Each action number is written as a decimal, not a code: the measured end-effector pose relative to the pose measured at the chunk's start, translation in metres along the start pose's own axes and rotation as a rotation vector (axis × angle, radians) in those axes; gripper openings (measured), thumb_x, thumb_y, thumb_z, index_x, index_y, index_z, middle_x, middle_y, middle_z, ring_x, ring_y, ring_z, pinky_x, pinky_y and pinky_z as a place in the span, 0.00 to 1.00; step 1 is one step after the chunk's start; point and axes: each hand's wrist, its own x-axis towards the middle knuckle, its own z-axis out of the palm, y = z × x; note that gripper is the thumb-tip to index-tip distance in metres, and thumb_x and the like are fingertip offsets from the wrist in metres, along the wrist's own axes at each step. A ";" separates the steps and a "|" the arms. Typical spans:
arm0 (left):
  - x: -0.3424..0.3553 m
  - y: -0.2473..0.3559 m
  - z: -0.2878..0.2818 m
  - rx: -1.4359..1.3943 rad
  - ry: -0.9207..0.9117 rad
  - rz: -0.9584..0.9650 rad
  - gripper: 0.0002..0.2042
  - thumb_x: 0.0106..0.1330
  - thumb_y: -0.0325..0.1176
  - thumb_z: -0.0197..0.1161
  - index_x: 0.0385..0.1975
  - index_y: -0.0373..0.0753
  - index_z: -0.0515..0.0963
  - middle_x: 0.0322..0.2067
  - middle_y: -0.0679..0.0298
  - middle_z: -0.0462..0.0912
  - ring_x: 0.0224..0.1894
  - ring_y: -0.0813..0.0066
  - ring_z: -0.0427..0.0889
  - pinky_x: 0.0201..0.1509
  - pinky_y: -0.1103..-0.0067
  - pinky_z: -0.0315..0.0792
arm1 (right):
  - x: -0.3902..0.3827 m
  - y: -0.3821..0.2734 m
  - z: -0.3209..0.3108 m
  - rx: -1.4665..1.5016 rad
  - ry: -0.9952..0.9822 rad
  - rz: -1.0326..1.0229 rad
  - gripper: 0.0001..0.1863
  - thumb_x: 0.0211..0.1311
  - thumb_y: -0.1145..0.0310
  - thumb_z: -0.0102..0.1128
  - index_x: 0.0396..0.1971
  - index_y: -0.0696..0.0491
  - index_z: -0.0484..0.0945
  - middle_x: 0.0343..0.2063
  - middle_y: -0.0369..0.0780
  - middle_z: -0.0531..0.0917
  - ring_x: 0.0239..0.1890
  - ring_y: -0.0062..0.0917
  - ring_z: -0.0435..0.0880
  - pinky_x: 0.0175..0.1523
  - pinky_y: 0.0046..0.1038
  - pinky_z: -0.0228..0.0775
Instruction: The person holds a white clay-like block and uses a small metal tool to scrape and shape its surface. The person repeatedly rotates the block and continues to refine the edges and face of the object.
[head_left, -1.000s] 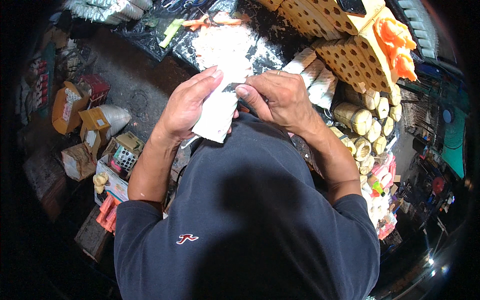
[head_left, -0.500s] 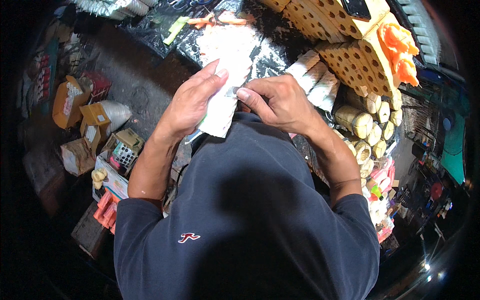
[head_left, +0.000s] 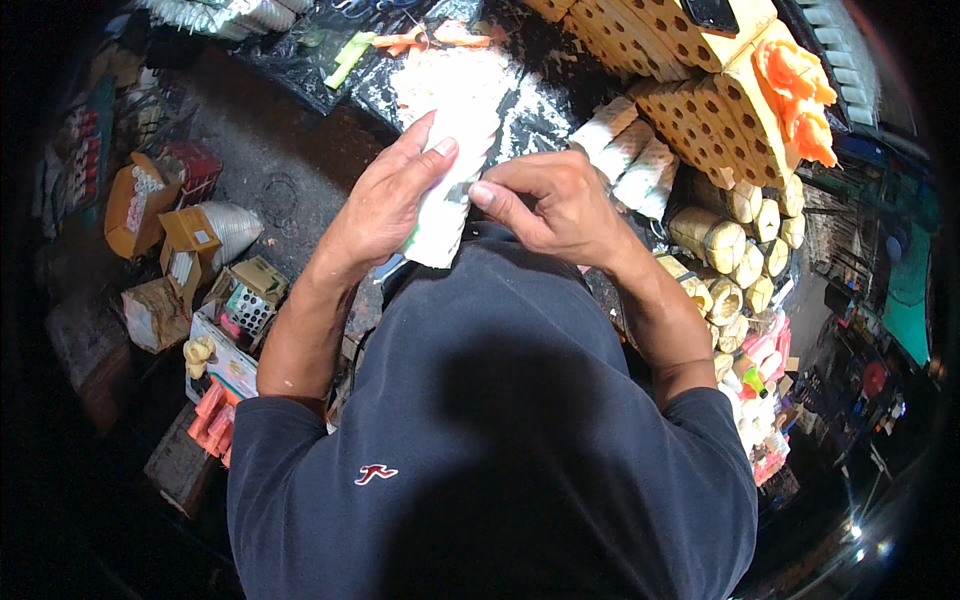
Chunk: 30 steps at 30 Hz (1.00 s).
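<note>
A long white block [head_left: 440, 226] with a scalloped right edge stands out brightly between my hands, its lower end close to my dark shirt. My left hand [head_left: 388, 190] is closed on its left side, thumb lying over the upper face. At the block's right edge, my right hand [head_left: 545, 200] is closed in a pinch, thumb against bent fingers. A small metal blade showed at that pinch a moment ago; now the fingers mostly hide it. Glare washes out the block's upper part, where it meets the white-littered work surface.
Green and orange strips [head_left: 352, 58] lie beyond the block. Several white ridged pieces [head_left: 645, 178] sit to the right, below yellow blocks with holes [head_left: 715, 125] topped by orange pieces [head_left: 795, 95]. Pale yellow cylinders [head_left: 708, 238] are stacked nearby. Cardboard boxes [head_left: 140, 210] stand at left.
The blade at my right fingertips has turned or slipped mostly out of sight. The block's lower end has shifted slightly up and left. My left hand has hardly moved.
</note>
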 end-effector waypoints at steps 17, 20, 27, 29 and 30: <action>-0.010 0.006 -0.005 -0.209 -0.037 -0.184 0.27 0.85 0.42 0.58 0.73 0.28 0.69 0.45 0.52 0.90 0.34 0.64 0.93 0.33 0.71 0.90 | -0.002 0.013 -0.005 -0.132 0.208 -0.139 0.09 0.73 0.65 0.72 0.36 0.56 0.91 0.22 0.40 0.86 0.21 0.28 0.81 0.29 0.32 0.72; -0.010 0.006 -0.004 -0.210 -0.026 -0.169 0.27 0.85 0.42 0.58 0.73 0.28 0.69 0.45 0.52 0.90 0.34 0.63 0.93 0.33 0.70 0.90 | -0.002 0.012 -0.003 -0.117 0.203 -0.121 0.10 0.75 0.66 0.71 0.37 0.58 0.91 0.22 0.41 0.86 0.21 0.28 0.80 0.29 0.32 0.71; -0.010 0.008 0.002 -0.139 0.037 -0.155 0.26 0.87 0.42 0.51 0.74 0.28 0.69 0.45 0.50 0.88 0.34 0.61 0.92 0.31 0.71 0.89 | -0.003 0.012 0.001 -0.053 0.196 -0.017 0.12 0.75 0.61 0.71 0.38 0.55 0.93 0.29 0.42 0.92 0.27 0.29 0.90 0.33 0.30 0.82; -0.009 0.008 0.002 -0.140 0.027 -0.145 0.26 0.87 0.42 0.52 0.74 0.28 0.69 0.45 0.51 0.88 0.34 0.62 0.92 0.31 0.72 0.89 | -0.002 0.012 0.001 -0.086 0.210 -0.045 0.12 0.74 0.61 0.72 0.37 0.55 0.93 0.28 0.42 0.92 0.26 0.29 0.90 0.33 0.30 0.82; -0.009 0.009 0.002 -0.140 0.022 -0.140 0.26 0.87 0.42 0.52 0.73 0.28 0.70 0.45 0.51 0.88 0.34 0.62 0.92 0.31 0.72 0.88 | -0.002 0.013 0.001 -0.102 0.217 -0.059 0.12 0.74 0.61 0.72 0.37 0.55 0.93 0.28 0.42 0.92 0.26 0.29 0.90 0.33 0.30 0.82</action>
